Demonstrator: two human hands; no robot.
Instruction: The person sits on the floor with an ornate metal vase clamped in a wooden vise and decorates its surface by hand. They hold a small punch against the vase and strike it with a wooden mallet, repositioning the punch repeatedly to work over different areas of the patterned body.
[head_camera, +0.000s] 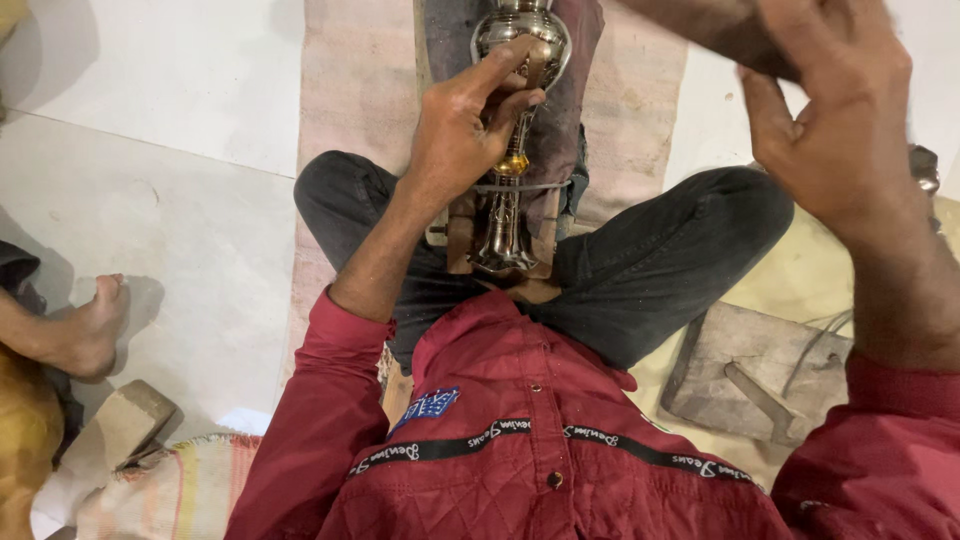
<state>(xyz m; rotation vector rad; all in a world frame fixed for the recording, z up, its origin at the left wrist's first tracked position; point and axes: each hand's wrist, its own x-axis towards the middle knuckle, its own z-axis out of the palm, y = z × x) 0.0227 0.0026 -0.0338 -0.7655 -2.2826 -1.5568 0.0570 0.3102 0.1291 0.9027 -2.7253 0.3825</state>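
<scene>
**Polished metal vessel steadied on a wooden block**

Shiny silver-coloured metal piece (512, 130), bulbous at the far end, narrowing through a brass-coloured collar to a flared foot nearest the body. Lying lengthwise on a wooden block (458, 235) between the crossed legs, over dark cloth (575, 110). Likely hard, stiff and fairly heavy for its size; polished curves probably slippery, and prone to dents or scratches. Best taken at the narrow neck by the collar, or pressed down on the bulb, rather than pinched at the thin flared rim.

Left hand (462, 135) resting on the piece, fingers (500, 65) curled about the neck with the forefinger stretched onto the bulb, pressing rather than lifting. Right hand (835, 140) raised well above and to the side, fingers loosely spread, holding nothing visible.

Further out: black trousers (660, 260), red quilted jacket (540, 440), striped mat (640, 100) on a pale tiled floor (170, 200). Second wooden block with a metal bar (757, 375) near the right knee. Another person's bare foot (95, 325) at the left edge.
</scene>
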